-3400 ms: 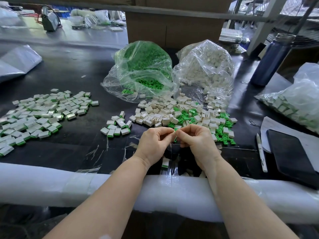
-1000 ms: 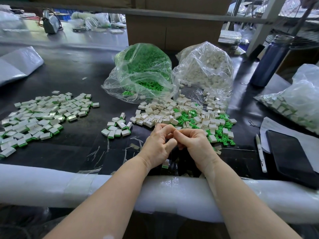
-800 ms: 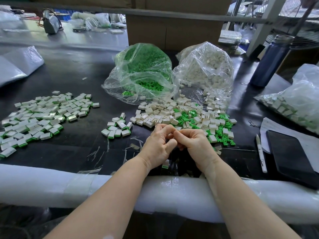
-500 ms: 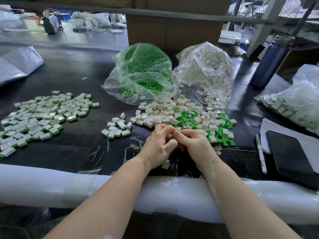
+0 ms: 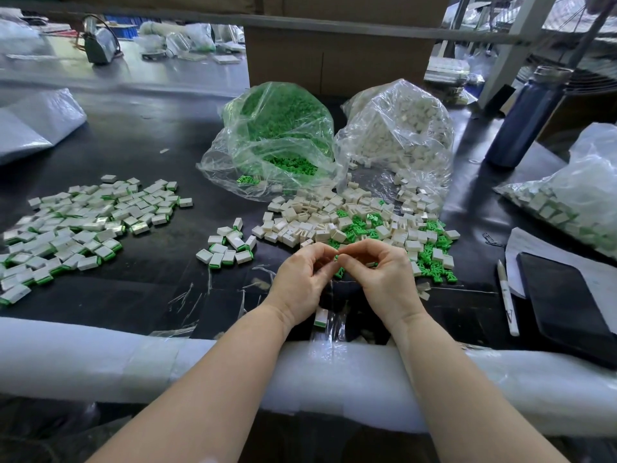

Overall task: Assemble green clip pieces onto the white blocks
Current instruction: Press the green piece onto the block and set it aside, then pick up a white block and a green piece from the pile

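Green clips [image 5: 430, 255] and white blocks [image 5: 310, 215] lie just past your hands. Your left hand [image 5: 300, 282] and right hand [image 5: 380, 279] have lifted and loosened. Fingertips pinch together; I cannot tell what piece they hold. Maybe one is done.

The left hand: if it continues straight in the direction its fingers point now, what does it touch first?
The left hand points right, so it likely meets the right hand fingertips almost at once; they look nearly touching, though depth is unclear.

I note bright, even light, glare on the black tabletop [image 5: 133, 135], soft far background, and wide-angle bowing at edges.
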The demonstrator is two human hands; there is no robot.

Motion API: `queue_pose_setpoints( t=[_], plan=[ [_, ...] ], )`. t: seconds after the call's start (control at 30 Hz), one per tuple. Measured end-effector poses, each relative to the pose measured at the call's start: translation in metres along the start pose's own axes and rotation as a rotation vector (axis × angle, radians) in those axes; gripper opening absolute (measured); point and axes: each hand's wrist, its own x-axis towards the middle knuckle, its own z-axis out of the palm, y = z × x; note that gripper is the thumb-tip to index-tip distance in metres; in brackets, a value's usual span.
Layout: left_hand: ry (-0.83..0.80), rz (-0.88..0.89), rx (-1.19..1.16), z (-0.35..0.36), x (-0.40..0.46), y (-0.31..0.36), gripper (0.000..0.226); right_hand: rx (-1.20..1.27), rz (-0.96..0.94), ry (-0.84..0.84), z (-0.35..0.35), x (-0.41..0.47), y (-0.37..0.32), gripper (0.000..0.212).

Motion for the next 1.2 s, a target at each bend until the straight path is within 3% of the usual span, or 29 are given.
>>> queue_pose_setpoints(
  t=[0.17, 0.33, 0.47, 0.63, 0.7, 1.0, 1.2],
  plan=[
    [0.003, -0.018, 0.029, 0.001, 0.000, -0.001, 0.011, -0.159, -0.014, -0.024, 0.002, 0.000, 0.003, 0.006],
    [0.067, -0.037, 0.036, 0.001, 0.000, -0.001, 0.011, -0.143, 0.009, -0.043, 0.002, 0.000, 0.004, 0.006],
    [0.255, -0.058, -0.002, -0.002, 0.002, -0.002, 0.015, -0.120, 0.017, 0.035, -0.001, 0.001, 0.003, 0.012],
    [0.612, -0.115, 0.091, -0.015, 0.007, -0.008, 0.022, -0.176, 0.060, 0.085, -0.002, 0.001, 0.005, 0.011],
    [0.665, -0.176, 0.106, -0.018, 0.008, -0.010, 0.023, -0.205, 0.053, 0.093, -0.002, 0.001, 0.005, 0.012],
    [0.590, -0.299, 0.291, -0.016, 0.008, -0.013, 0.035, -0.317, 0.038, 0.099, -0.003, 0.002, 0.009, 0.012],
    [0.545, -0.214, 0.403, -0.012, 0.005, -0.009, 0.039, -0.364, 0.056, 0.057, -0.002, 0.002, 0.008, 0.012]
  ],
)
